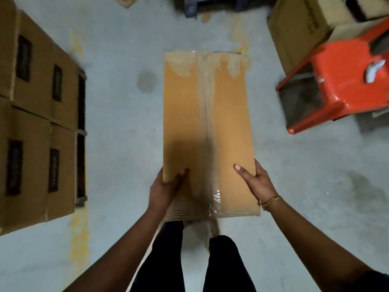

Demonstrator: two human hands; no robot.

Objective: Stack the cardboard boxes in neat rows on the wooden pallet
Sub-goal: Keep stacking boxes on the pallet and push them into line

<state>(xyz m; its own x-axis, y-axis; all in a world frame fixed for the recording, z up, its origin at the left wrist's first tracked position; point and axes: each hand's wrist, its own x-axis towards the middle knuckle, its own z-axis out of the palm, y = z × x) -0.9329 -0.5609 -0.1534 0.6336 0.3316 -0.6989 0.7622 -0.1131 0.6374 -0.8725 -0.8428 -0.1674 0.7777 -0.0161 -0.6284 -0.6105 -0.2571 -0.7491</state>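
Observation:
I carry a long brown cardboard box (207,127) in front of me, above the grey floor; clear tape runs down its top seam. My left hand (166,188) grips its near left edge, thumb on top. My right hand (253,182) grips the near right edge, thumb lying on the top face, a gold bracelet at the wrist. At the left, several cardboard boxes (40,114) with dark labels stand packed in rows on the wooden pallet (81,131), of which only a dark right edge shows.
An orange plastic stool (336,81) stands at the right, with a small white object on it. Another cardboard box (303,28) sits behind it at the upper right. Dark objects lie along the top edge. My legs in black trousers (223,264) are below the box.

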